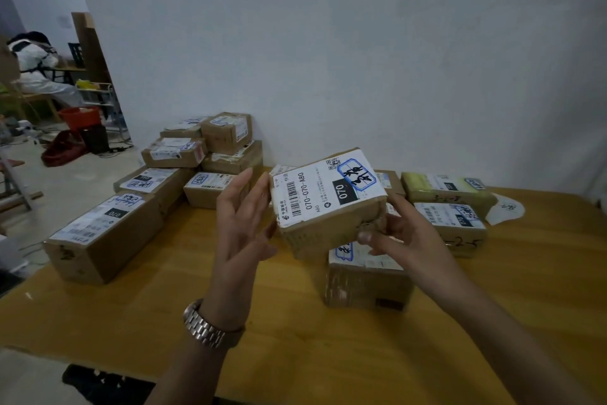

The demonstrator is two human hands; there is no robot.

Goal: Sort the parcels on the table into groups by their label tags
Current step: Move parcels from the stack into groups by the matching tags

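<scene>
Two hands on one parcel (323,235), mid-frame, held tilted above the yellow table (295,345). The right hand (399,235) grips its lower right corner, thumb curled onto the front face. The left hand (243,220) is flat with straight fingers at the parcel's left side, can't tell if it's actually touching. The label (325,192) reads 070-070-A80 plus a blue-boxed scribble. Another box (364,284) sits right below, a pair of boxes (458,227) is at right of frame, and a stack of boxes (184,155) is centre left. There's a watch (207,327) on the left wrist.
</scene>
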